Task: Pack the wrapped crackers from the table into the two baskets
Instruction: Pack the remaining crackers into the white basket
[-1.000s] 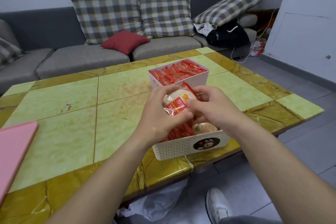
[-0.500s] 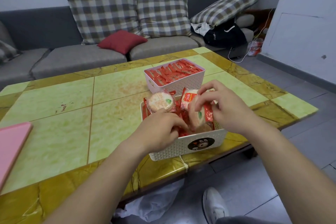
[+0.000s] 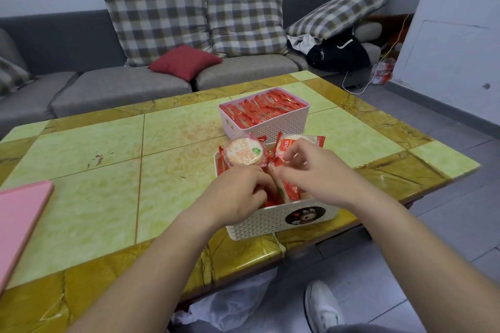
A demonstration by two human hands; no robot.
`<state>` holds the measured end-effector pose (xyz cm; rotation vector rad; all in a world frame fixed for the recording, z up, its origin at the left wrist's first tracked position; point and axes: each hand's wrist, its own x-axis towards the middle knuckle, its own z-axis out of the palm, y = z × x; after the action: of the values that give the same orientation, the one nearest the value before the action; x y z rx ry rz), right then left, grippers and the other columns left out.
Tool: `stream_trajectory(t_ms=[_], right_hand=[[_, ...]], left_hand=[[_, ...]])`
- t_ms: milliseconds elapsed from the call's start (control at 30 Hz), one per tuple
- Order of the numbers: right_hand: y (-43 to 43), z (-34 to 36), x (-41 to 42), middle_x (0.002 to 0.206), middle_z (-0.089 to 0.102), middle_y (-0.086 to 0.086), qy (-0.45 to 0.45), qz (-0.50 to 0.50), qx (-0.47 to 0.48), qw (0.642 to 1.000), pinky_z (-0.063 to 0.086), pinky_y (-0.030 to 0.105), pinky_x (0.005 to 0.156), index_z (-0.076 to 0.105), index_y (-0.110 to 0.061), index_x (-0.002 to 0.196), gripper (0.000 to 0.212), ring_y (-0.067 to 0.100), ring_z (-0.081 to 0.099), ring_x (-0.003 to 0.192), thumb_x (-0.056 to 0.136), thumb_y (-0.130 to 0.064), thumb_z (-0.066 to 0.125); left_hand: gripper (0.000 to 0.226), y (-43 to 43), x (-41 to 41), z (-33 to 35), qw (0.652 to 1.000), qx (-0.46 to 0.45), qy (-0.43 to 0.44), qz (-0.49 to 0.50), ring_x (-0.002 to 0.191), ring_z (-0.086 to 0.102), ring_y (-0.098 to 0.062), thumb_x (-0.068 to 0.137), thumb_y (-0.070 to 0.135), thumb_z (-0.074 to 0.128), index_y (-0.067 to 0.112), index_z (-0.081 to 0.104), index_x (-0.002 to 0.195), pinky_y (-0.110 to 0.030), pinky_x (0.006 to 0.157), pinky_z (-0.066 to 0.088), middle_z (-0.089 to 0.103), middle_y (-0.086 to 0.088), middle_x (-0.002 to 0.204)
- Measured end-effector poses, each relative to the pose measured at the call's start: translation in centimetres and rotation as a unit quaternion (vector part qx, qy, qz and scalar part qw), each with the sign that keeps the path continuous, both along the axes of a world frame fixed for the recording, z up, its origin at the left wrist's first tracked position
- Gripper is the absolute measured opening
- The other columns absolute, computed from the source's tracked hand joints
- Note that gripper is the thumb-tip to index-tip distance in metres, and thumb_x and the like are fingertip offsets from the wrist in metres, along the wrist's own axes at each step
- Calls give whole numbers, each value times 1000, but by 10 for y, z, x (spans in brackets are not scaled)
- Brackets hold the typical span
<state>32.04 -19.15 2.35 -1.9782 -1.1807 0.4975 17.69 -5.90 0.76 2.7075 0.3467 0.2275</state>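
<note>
A white perforated basket stands at the table's near edge, holding several red-wrapped round crackers. My left hand reaches into its left half, fingers curled around red packets below an upright cracker. My right hand pinches the red wrapper of a cracker standing on edge in the middle of the basket. Another wrapped cracker leans at the basket's far side. Behind it, a pink basket is filled with rows of red packets.
The green and amber stone table ends just below the white basket. A pink flat object lies at the left edge. A grey sofa with checked cushions sits behind. My white shoe and a plastic bag are on the floor.
Both hands have come down from holding a cracker above the basket to working inside it. The left hand has let go of the upright cracker and dipped lower.
</note>
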Motion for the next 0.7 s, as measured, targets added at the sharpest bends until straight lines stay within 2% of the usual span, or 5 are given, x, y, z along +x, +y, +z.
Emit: stream_trajectory(t_ms=[67, 167, 400, 567, 700], right_hand=[[4, -3, -8, 78, 70, -5, -88, -15, -33, 995, 51, 36, 66, 62, -24, 93, 22, 13, 65, 73, 92, -45, 67], [7, -3, -8, 72, 72, 3, -114, -25, -44, 992, 55, 42, 70, 70, -15, 84, 29, 21, 67, 72, 95, -41, 62], [21, -17, -18, 86, 69, 10, -144, 19, -185, 972, 57, 43, 74, 69, -8, 90, 22, 30, 66, 83, 97, -17, 51], [0, 9, 2, 95, 76, 5, -128, -16, -217, 968, 58, 40, 85, 79, -14, 91, 31, 25, 68, 91, 86, -5, 49], [-17, 14, 9, 82, 65, 5, -232, -42, -289, 928, 52, 34, 67, 63, -12, 78, 19, 27, 62, 75, 90, -12, 48]], left_hand=[[31, 0, 0, 0, 1000, -5, -3, 5, 91, 62, -9, 84, 10, 55, 25, 79, 97, -35, 85, 53, 72, 11, 99], [31, -1, 0, 0, 1000, -23, -10, 16, 87, 63, -5, 84, 9, 55, 28, 77, 96, -31, 82, 54, 72, 15, 93], [25, -1, 1, -3, 993, -26, -92, 63, 87, 54, 0, 89, 16, 57, 31, 64, 107, -27, 77, 48, 58, 19, 104], [43, -4, 5, -8, 999, 33, -1, 14, 115, 56, -8, 84, 24, 44, 37, 72, 114, -38, 94, 52, 65, 21, 124], [36, -7, 7, -8, 997, 59, 36, 26, 111, 53, -9, 90, 24, 47, 41, 73, 109, -39, 91, 53, 66, 24, 124]])
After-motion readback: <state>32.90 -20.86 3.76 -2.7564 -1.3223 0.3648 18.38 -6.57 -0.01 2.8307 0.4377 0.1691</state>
